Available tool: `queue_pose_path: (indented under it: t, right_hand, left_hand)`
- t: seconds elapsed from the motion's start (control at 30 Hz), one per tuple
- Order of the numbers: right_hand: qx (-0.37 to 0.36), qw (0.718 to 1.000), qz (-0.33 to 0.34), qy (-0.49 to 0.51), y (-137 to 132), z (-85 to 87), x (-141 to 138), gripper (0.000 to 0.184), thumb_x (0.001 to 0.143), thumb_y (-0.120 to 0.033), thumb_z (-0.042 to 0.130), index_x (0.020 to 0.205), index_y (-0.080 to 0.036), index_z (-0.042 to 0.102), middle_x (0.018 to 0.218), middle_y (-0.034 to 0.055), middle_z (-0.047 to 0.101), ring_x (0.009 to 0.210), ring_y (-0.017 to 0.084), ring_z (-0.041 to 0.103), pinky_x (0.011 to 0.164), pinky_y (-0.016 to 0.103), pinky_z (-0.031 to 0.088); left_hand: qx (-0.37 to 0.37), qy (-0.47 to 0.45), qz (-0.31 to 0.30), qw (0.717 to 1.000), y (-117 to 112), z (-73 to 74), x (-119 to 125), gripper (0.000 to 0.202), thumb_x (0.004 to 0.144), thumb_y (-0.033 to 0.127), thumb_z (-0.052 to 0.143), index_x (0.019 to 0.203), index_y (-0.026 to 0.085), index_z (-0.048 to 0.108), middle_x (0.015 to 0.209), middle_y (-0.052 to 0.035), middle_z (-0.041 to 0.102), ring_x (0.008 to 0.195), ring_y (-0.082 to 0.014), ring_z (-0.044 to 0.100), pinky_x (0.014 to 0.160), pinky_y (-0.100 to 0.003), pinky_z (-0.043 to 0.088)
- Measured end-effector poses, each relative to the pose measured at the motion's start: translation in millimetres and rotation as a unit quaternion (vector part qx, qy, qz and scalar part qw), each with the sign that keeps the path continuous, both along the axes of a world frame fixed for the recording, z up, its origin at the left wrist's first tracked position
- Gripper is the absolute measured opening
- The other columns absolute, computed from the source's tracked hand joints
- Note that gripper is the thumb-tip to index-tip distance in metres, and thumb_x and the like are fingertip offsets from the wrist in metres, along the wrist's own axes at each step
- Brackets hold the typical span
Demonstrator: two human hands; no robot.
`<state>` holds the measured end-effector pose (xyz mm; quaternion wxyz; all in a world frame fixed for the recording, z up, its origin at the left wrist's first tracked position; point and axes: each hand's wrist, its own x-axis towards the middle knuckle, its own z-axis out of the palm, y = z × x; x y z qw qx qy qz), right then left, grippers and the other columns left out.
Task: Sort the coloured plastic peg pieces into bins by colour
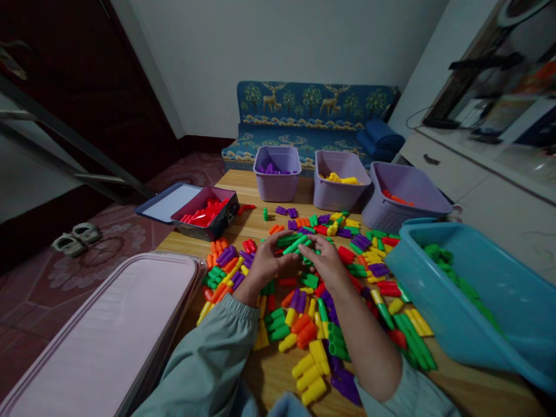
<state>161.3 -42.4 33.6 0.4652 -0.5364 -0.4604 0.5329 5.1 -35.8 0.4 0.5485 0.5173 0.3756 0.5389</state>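
Over the middle of a wooden table, my left hand and my right hand come together around green plastic building pieces. The fingers of both hands are curled on these green pieces, which look like short joined tubes. Beneath and around the hands spreads a loose pile of bullet-shaped and tube-like pieces in red, orange, yellow, green and purple. Close to my forearms lie yellow pieces and orange pieces. A small green piece stands apart beyond my left hand.
A purple-filled bin, a yellow-filled bin and an orange-filled bin line the far edge. A blue tub with green pieces stands right. At left are a hinged box of red pieces and stacked pink lids.
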Motion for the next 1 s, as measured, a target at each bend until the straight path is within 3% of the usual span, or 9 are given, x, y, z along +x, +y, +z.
queue_pose_path:
  t: [0.17,0.33,0.57,0.63,0.73,0.83,0.93,1.0]
  right_hand:
    - [0.064,0.998,-0.004,-0.029,2,-2.2,0,0.044,0.064,-0.041,0.074,0.098,-0.016,0.061,0.088,0.0048,0.068,0.069,0.016,0.062,0.054,0.024,0.049]
    - [0.125,0.99,0.012,-0.064,3,-6.6,1,0.035,0.071,-0.037,0.068,0.099,-0.017,0.064,0.094,0.0062,0.069,0.086,0.02,0.064,0.071,0.029,0.052]
    - [0.095,0.994,0.04,-0.036,7,-14.2,7,0.036,0.069,-0.035,0.071,0.099,-0.016,0.067,0.092,0.0066,0.071,0.085,0.021,0.065,0.071,0.029,0.052]
    - [0.069,0.997,0.038,-0.013,7,-13.3,8,0.038,0.067,-0.035,0.072,0.1,-0.016,0.068,0.089,0.0048,0.071,0.075,0.018,0.064,0.062,0.026,0.051]
    - [0.011,0.999,0.032,0.036,4,-11.0,6,0.044,0.065,-0.038,0.074,0.104,-0.017,0.066,0.075,-0.0002,0.067,0.05,0.012,0.054,0.041,0.021,0.036]
    - [0.008,0.997,0.03,0.063,4,-9.8,6,0.043,0.063,-0.037,0.075,0.1,-0.017,0.067,0.071,-0.001,0.065,0.046,0.01,0.05,0.039,0.021,0.035]
    - [0.053,0.997,-0.049,0.032,7,-8.6,13,0.04,0.063,-0.037,0.075,0.096,-0.017,0.069,0.079,0.0014,0.068,0.053,0.012,0.054,0.044,0.023,0.043]
    - [0.056,0.99,-0.125,0.043,10,-6.7,20,0.039,0.062,-0.038,0.075,0.095,-0.018,0.067,0.073,-0.0006,0.066,0.05,0.011,0.052,0.043,0.023,0.042]
  left_hand:
    - [-0.017,-0.063,-0.013,0.998,0,0.4,0,0.07,0.06,0.026,0.087,0.124,0.015,0.06,0.119,-0.0146,0.069,0.105,-0.0275,0.067,0.092,-0.039,0.053]
    - [-0.03,-0.069,0.0,0.997,0,1.5,0,0.062,0.061,0.025,0.087,0.118,0.014,0.065,0.114,-0.0138,0.071,0.103,-0.0267,0.068,0.093,-0.039,0.053]
    - [-0.052,-0.044,0.0,0.998,-1,3.5,-2,0.056,0.057,0.026,0.089,0.108,0.012,0.07,0.109,-0.0161,0.072,0.098,-0.0296,0.07,0.093,-0.044,0.053]
    - [-0.056,-0.043,0.0,0.997,-1,4.7,-2,0.057,0.056,0.026,0.089,0.108,0.011,0.07,0.108,-0.0159,0.073,0.098,-0.0299,0.07,0.094,-0.045,0.052]
    - [-0.061,-0.055,-0.004,0.997,0,6.0,-1,0.059,0.056,0.027,0.089,0.109,0.011,0.07,0.105,-0.0156,0.074,0.098,-0.0297,0.07,0.095,-0.046,0.052]
    - [-0.064,-0.067,-0.005,0.996,0,7.3,-2,0.06,0.053,0.026,0.09,0.107,0.011,0.07,0.103,-0.0155,0.074,0.097,-0.0299,0.07,0.095,-0.046,0.052]
    - [-0.068,-0.058,0.022,0.996,2,8.9,-4,0.06,0.049,0.023,0.092,0.103,0.011,0.07,0.099,-0.0148,0.075,0.095,-0.0296,0.07,0.094,-0.046,0.053]
    - [-0.069,-0.06,0.041,0.995,3,9.7,-7,0.061,0.048,0.024,0.092,0.103,0.011,0.07,0.1,-0.0145,0.075,0.095,-0.0291,0.07,0.093,-0.045,0.053]
